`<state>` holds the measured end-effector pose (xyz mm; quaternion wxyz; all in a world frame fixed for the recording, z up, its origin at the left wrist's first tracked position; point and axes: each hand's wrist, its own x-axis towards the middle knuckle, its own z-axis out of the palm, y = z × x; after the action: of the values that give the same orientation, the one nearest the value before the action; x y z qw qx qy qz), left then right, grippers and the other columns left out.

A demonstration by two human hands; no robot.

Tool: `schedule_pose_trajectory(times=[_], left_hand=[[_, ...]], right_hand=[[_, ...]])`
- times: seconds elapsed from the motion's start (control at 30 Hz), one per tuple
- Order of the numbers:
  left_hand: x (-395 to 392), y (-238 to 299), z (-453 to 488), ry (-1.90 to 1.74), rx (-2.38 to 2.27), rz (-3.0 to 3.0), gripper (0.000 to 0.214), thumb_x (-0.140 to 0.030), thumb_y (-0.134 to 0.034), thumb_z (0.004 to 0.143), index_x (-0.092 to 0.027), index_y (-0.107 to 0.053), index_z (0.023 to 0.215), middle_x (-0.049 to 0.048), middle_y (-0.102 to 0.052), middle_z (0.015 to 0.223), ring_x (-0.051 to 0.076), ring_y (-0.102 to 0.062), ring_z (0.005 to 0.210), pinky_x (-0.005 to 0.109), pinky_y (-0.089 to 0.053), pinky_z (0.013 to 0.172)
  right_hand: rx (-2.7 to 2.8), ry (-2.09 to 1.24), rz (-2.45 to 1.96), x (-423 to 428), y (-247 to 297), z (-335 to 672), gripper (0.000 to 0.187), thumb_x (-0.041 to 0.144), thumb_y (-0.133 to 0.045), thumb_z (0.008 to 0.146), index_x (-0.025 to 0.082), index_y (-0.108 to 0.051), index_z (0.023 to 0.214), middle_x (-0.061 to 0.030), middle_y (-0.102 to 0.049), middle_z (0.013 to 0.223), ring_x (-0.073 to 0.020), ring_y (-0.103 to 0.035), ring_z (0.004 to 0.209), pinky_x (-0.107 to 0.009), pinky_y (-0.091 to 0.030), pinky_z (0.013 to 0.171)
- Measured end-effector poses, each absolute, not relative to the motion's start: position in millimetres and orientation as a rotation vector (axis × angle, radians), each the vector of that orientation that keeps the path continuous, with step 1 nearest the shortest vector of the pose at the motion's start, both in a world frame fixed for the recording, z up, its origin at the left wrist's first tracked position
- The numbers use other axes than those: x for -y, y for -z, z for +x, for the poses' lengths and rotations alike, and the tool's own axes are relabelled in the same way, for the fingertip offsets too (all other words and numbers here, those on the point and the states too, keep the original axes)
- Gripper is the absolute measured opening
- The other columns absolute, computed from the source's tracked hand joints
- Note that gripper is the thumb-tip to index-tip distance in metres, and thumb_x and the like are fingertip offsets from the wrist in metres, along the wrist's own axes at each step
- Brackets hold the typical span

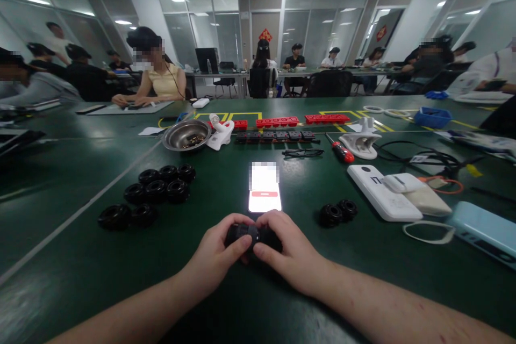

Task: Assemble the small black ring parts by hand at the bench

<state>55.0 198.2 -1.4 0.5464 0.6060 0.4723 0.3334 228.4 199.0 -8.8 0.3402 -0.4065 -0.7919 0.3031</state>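
Note:
My left hand (223, 244) and my right hand (284, 244) meet at the near middle of the table. Both have their fingers closed around a dark wheel-like part (253, 233), with the thumbs on its near side. Fingers cover much of it, so its exact kind is unclear. Just beyond the hands lies a phone (264, 204) with a lit screen. Several black tyre-like wheels (156, 190) are grouped to the left. A pair of similar black wheels (331, 215) sits to the right of my right hand.
Farther off stand a metal bowl (172, 142) with small brassy pieces, a row of black parts (276, 137), red parts (277, 121) and a red-black screwdriver (342, 151). White power banks (385, 193) and a light-blue case (489, 228) lie at right. A person (163, 72) works across the table.

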Motion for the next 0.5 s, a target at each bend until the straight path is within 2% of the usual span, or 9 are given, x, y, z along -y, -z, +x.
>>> schedule_pose_trajectory(times=[0.13, 0.2, 0.37, 0.5], left_hand=[[-198.3, 2.7, 55.9, -0.783, -1.134, 1.424, 0.031, -0.039, -0.054, 0.073, -0.018, -0.05, 0.095, -0.0003, -0.056, 0.08, 0.012, -0.055, 0.058, 0.026, -0.045, 0.058], [-199.4, 3.2, 55.7, -0.772, -1.121, 1.426, 0.031, -0.039, -0.054, 0.073, -0.018, -0.049, 0.095, -0.0006, -0.056, 0.079, 0.012, -0.055, 0.058, 0.026, -0.045, 0.058], [-200.6, 1.7, 54.1, -0.778, -1.116, 1.449, 0.027, -0.038, -0.053, 0.074, -0.019, -0.051, 0.093, -0.0006, -0.056, 0.08, 0.013, -0.055, 0.063, 0.025, -0.046, 0.057], [-198.6, 1.8, 53.9, -0.79, -1.111, 1.435, 0.028, -0.038, -0.054, 0.073, -0.019, -0.05, 0.094, -0.001, -0.055, 0.078, 0.013, -0.055, 0.061, 0.025, -0.046, 0.057]], right_hand=[[2.092, -0.804, -1.05, -200.1, 8.4, 227.8, 0.011, 0.028, -0.051, 0.08, 0.017, -0.051, 0.077, -0.0031, -0.05, 0.08, -0.0183, -0.046, 0.078, -0.031, -0.038, 0.068], [2.066, -0.809, -1.054, -199.0, 7.2, 227.5, 0.009, 0.024, -0.056, 0.077, 0.017, -0.052, 0.081, -0.0036, -0.05, 0.083, -0.0186, -0.046, 0.081, -0.031, -0.038, 0.07], [2.028, -0.808, -1.049, -196.2, 5.8, 227.7, 0.029, 0.021, -0.064, 0.07, 0.019, -0.049, 0.095, -0.0033, -0.051, 0.092, -0.018, -0.047, 0.084, -0.031, -0.039, 0.073], [2.044, -0.807, -1.089, -198.0, 7.4, 228.3, 0.019, 0.029, -0.056, 0.077, 0.018, -0.05, 0.091, -0.0032, -0.051, 0.086, -0.0181, -0.046, 0.078, -0.032, -0.039, 0.068]])
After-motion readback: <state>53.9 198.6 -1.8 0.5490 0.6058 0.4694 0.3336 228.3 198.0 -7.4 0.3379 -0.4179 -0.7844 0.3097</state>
